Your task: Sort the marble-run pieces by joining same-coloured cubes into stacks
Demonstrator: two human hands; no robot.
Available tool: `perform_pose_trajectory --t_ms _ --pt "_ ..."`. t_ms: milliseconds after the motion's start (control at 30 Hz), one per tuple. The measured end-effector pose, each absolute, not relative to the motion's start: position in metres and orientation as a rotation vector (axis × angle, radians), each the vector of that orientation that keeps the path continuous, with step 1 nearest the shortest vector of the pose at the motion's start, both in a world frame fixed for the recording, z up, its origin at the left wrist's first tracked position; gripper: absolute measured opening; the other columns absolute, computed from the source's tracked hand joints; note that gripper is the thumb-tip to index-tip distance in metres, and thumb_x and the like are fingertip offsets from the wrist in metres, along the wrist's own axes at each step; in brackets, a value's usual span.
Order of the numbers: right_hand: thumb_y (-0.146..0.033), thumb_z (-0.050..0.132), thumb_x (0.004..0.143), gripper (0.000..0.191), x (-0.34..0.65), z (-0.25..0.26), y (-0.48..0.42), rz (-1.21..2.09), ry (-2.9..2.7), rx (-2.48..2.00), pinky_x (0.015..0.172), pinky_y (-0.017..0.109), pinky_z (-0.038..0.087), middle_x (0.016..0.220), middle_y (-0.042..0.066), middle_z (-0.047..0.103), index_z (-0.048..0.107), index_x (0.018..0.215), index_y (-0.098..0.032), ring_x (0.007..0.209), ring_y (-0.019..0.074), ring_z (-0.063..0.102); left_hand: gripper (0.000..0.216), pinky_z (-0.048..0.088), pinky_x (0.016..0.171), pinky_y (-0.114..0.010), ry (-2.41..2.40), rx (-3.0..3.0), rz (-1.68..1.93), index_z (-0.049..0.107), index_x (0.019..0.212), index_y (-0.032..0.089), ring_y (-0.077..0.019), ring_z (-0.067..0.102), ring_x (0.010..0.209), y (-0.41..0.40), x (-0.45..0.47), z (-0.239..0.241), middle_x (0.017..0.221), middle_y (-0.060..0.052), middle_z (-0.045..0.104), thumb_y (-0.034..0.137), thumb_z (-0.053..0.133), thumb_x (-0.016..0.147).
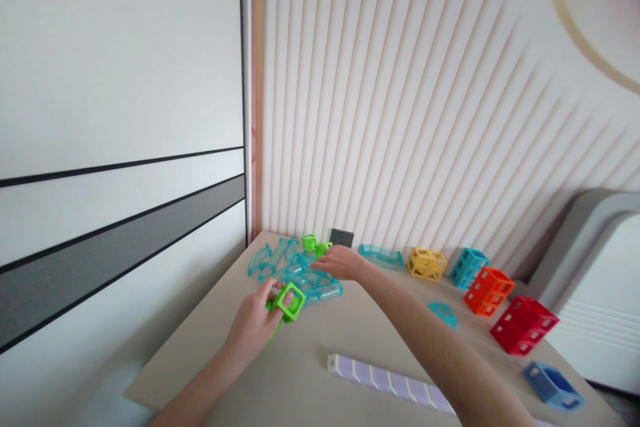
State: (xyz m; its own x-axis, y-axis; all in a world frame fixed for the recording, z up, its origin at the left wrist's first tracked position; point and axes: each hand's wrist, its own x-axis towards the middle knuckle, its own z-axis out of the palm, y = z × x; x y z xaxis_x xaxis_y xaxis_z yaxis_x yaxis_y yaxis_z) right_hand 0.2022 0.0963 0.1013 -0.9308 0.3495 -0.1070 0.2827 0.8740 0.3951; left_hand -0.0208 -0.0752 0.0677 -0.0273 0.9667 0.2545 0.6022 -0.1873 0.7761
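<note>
My left hand (257, 320) is closed around a bright green open-frame cube block (291, 301), with a finger showing through its opening. Some green also shows below the cube, partly hidden by the fingers. My right hand (342, 262) reaches to the far side of the table, above a heap of clear teal track pieces (320, 288). Its fingertips are at a second green block (321, 249); most of the fingers are hidden, so their grip does not show. Just left of that stands another green cube (309, 241).
Along the right stand frame blocks: yellow (427, 263), teal (469, 267), orange (489, 291), red (524, 325) and blue (553, 385). A lilac segmented strip (383, 378) lies in front. A curved teal track (383, 257) rests by the ribbed wall (340, 113), near a dark socket (342, 237).
</note>
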Motion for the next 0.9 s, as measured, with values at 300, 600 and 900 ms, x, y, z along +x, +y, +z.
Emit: perform_pose_trajectory --t_ms 300,600,900 --pt "-0.016 0.041 0.099 0.031 0.202 0.098 0.098 0.599 2.994 0.437 0.073 0.028 0.046 0.113 0.011 0.064 0.056 0.125 -0.021 0.090 0.0173 0.063 0.031 0.042 0.054 -0.025 1.632 1.823 1.090 0.054 0.100 0.022 -0.0192 0.069 0.064 -0.075 -0.020 0.069 0.073 -0.001 0.073 0.052 0.046 0.093" --pt "-0.027 0.043 0.102 0.031 0.190 0.123 0.060 0.417 3.180 0.678 0.091 0.038 0.046 0.122 0.014 0.063 0.057 0.128 -0.019 0.108 0.0244 0.062 0.030 0.042 0.053 -0.025 1.679 1.786 1.107 0.053 0.096 0.022 -0.0201 0.070 0.065 -0.070 -0.021 0.070 0.072 -0.002 0.072 0.051 0.046 0.092" --pt "-0.038 0.059 0.095 0.049 0.169 0.114 -0.050 -0.696 3.462 0.889 0.104 0.037 0.048 0.135 0.012 0.051 0.049 0.141 -0.026 0.127 0.0237 0.053 0.025 0.050 0.066 -0.028 1.571 1.772 1.133 0.055 0.103 0.020 -0.0209 0.071 0.074 -0.068 -0.018 0.055 0.073 0.000 0.070 0.014 0.050 0.079"
